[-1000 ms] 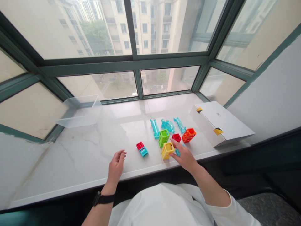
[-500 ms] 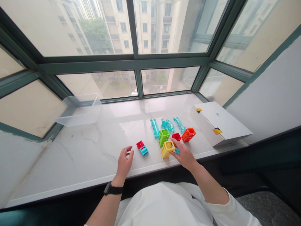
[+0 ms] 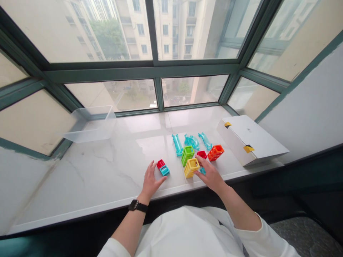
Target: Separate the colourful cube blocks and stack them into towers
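While both hands hover close to a group of bright plastic building toys on a white marble-patterned windowsill (image 3: 107, 171), the left hand (image 3: 151, 184) stands wide open, its fingers spread around a small red-and-turquoise toy car piece (image 3: 163, 167). Its thumb lies just beside that piece, though contact is hard to confirm. A black wristwatch (image 3: 138, 205) circles the left wrist.

The right hand (image 3: 211, 175) is narrower and loosely curled, reaching over a small turquoise piece (image 3: 202, 171) that is mostly hidden beneath it. Its fingers lie just beside a yellow lattice cube (image 3: 191, 167) and near a small red piece (image 3: 202, 154). Whether this hand grips anything cannot be told.

A green lattice cube (image 3: 187, 155) stands just behind the yellow one, and an orange-red lattice block (image 3: 215, 152) lies tilted to the right of the red piece. Farther back, three translucent turquoise track pieces (image 3: 192, 142) sit in a loose row. A clear plastic tub (image 3: 89, 125) stands well apart at the far left of the sill, against the green-framed window (image 3: 139, 69). A white cardboard box (image 3: 249, 141) with black-and-yellow tape lies to the right.
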A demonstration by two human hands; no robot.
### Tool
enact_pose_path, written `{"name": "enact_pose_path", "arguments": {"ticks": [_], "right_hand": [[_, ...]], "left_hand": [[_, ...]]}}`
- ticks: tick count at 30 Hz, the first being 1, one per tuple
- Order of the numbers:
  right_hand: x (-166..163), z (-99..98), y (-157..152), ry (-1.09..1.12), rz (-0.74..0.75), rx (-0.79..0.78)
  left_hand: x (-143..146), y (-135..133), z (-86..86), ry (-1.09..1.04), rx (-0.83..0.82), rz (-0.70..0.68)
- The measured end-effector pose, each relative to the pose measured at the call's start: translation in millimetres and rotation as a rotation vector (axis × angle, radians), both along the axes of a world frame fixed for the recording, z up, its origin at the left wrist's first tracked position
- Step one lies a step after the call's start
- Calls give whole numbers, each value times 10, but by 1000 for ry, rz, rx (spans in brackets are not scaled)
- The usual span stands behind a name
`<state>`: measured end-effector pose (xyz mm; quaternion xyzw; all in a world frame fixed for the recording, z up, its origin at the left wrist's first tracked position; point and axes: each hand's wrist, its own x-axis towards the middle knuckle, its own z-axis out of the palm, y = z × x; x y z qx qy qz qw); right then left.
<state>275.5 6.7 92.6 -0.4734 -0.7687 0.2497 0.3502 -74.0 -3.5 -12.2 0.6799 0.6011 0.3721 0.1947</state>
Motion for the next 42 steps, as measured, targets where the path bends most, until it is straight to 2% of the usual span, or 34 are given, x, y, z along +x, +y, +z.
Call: {"name": "enact_pose_path", "arguments": {"ticks": [4,9,11,13,15,17,21,23,25,29,33,40,42], "right_hand": [[23,145,-54,7,-43,47],[-79,452,-296,74,-153,296],[-228,540,-409,93,-98,290],[-454,563,-480,95,50,243],[-738,496,-487,77,222,165],[-1043,334,-437,43,273,72],[-1542,-130,-261,-185,171,-128],[-1690,-314,-175,-269,112,-161],[-1770,-414,-98,-320,41,-162],[-1801,-433,17,-372,-39,-183],[-1786,-436,52,-369,14,-205],[-1769,-524,47,-348,20,-192],[-1759,-527,48,-354,21,-190]], "left_hand": [[-12,11,3,47,8,-26],[-4,29,-10,71,39,-26],[3,29,-7,66,46,-25],[12,23,3,58,43,-24],[19,13,15,54,35,-24],[25,4,26,48,29,-21],[19,-10,48,23,11,-28],[8,-14,64,4,1,-39],[-4,-20,85,-18,6,-58],[-14,-26,119,-64,39,-80],[-6,-22,112,-106,44,-33],[9,-22,63,-124,13,-3],[10,-22,53,-112,7,55]]}}
